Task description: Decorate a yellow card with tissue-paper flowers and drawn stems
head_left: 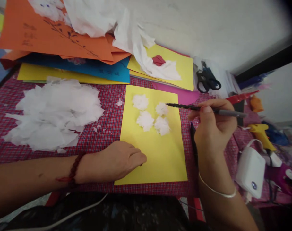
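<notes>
My left hand [114, 160] rests with curled fingers on the lower left of a yellow sheet of paper [158, 160]; its palm side is hidden, so I cannot make out what is in it. In the upper half of the sheet sit several crumpled white paper puffs [145, 121]. Between thumb and fingers, my right hand [212, 128] grips a slim dark pen [184, 106] with a grey rear end. The pen's pointed end reaches left to the upper right puff [161, 109]. Under the right hand's side lies another dark pen [193, 141].
A heap of torn white paper [56, 112] lies left on the checked cloth [112, 128]. Behind are orange cards [59, 41], a blue card [107, 69] and yellow cards [175, 57]. Black scissors [207, 78], a yellow glue gun [262, 134] and a white device [252, 170] are at right.
</notes>
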Demonstrator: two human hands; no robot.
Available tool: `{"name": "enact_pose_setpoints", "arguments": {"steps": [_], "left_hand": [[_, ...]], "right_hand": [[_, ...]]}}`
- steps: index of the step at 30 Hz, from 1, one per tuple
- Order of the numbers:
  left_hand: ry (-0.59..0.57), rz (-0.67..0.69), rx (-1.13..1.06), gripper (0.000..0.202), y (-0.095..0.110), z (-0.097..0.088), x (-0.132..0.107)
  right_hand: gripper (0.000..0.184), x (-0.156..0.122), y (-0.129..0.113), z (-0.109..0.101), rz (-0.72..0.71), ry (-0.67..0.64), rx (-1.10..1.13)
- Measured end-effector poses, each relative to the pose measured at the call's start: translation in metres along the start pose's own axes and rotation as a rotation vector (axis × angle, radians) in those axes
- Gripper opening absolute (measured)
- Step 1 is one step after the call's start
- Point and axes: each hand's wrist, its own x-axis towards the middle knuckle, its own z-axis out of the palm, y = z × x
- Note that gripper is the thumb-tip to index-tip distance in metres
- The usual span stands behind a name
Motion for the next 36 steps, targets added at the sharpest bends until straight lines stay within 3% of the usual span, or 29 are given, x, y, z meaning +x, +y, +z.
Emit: {"name": "enact_pose_setpoints", "arguments": {"steps": [5,16,36], "left_hand": [[-0.102,-0.035,0.010,0.018,0.000,0.001,0.000],[-0.127,-0.025,-0.029,0.012,-0.001,0.006,-0.003],[-0.094,0.024,-0.077,0.015,-0.002,0.002,-0.002]], "right_hand": [[0.007,-0.012,0.001,0.006,0.097,-0.135,-0.089],[0.013,-0.019,0.017,0.008,0.179,-0.299,-0.144],[0.014,-0.015,0.016,0.007,0.192,-0.304,-0.084]]}}
